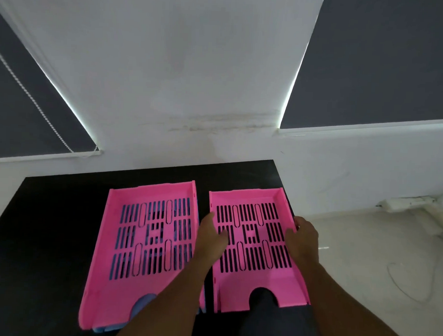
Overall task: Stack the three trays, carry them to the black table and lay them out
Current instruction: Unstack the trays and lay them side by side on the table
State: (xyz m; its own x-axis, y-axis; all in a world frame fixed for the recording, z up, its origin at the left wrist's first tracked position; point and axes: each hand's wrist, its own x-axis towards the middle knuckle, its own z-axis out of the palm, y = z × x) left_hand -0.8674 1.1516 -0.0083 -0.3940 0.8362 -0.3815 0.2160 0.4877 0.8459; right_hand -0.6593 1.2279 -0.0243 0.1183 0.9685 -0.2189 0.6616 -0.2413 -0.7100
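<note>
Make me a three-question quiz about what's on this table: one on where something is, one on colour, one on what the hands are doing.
1. Where is the blue tray?
A. under the left pink tray
B. on the floor
C. on top of the right pink tray

2. What colour is the table?
A. white
B. black
C. brown

3. What are the left hand and right hand doing?
A. hanging free
B. holding a cup
C. gripping the right pink tray's sides

Answers: 1 A, blue shows through its slots; 2 B, the top is dark; 3 C, fingers wrap both side walls.
</note>
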